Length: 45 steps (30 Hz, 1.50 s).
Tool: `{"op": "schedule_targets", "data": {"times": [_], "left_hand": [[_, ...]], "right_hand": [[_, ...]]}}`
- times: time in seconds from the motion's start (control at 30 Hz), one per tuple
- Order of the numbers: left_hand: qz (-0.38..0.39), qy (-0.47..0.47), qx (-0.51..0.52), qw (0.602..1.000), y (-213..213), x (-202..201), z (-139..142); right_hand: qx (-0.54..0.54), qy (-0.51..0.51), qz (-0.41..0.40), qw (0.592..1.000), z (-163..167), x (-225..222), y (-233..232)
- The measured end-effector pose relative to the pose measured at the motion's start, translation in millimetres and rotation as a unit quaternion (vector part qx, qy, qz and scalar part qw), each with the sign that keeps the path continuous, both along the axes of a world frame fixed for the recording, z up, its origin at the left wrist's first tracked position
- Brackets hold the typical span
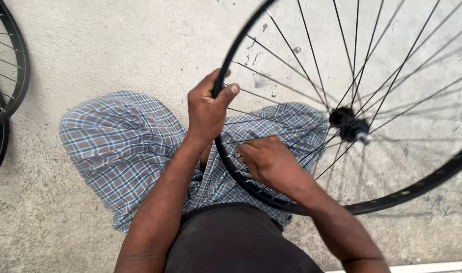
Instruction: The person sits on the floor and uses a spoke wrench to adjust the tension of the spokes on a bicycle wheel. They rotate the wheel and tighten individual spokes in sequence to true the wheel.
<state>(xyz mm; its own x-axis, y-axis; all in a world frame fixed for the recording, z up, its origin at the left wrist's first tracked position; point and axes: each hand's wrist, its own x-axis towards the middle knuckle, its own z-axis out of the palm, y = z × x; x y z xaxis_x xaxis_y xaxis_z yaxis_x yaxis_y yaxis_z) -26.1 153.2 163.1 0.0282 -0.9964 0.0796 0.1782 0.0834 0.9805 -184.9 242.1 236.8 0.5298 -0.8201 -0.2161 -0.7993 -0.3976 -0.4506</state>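
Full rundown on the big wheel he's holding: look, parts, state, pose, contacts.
The bicycle wheel is a bare black rim, no tyre visible, looking like metal, with thin dark spokes running to a black hub. It is held tilted over the person's lap, above the concrete floor, its top and right side cut off by the frame. The left hand is closed on the rim's left edge, thumb on top. The right hand rests among the lower spokes inside the rim; whether it grips anything cannot be told.

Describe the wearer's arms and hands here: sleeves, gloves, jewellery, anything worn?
Both forearms are bare, with no sleeves in view. The left hand and right hand wear no gloves; no rings, watch or wristband show. Below them are a dark top and blue-checked trousers.
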Motion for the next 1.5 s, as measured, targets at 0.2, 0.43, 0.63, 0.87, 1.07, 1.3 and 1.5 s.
{"op": "schedule_targets", "data": {"times": [0.2,0.43,0.63,0.87,1.07,1.3,1.5], "left_hand": [[-0.116,-0.163,0.002,0.980,-9.2,-25.4,-12.4],[-0.148,-0.184,-0.023,0.971,-51.1,-30.9,-15.2],[-0.189,-0.019,0.078,0.979,-54.0,-27.5,-51.0],[-0.151,-0.069,0.097,0.981,-49.4,-30.6,-82.3],[-0.161,-0.056,0.064,0.983,-48.1,-39.8,-93.9],[-0.168,-0.068,0.037,0.983,-55.1,-41.4,-102.4],[-0.172,-0.053,0.017,0.984,-49.9,-40.7,-105.9]], "right_hand": [[-0.040,-0.083,-0.106,0.990,-34.2,-4.4,30.8],[-0.014,-0.114,-0.189,0.975,-33.1,-1.4,15.5],[0.024,-0.032,-0.204,0.978,-50.2,26.3,1.1],[0.032,-0.028,-0.103,0.994,-62.4,7.4,-0.2],[-0.071,-0.025,-0.097,0.992,-76.4,7.6,24.5],[-0.048,-0.067,-0.080,0.993,-73.9,-3.5,21.1],[-0.090,-0.081,-0.110,0.987,-49.5,-9.7,19.3]]}}
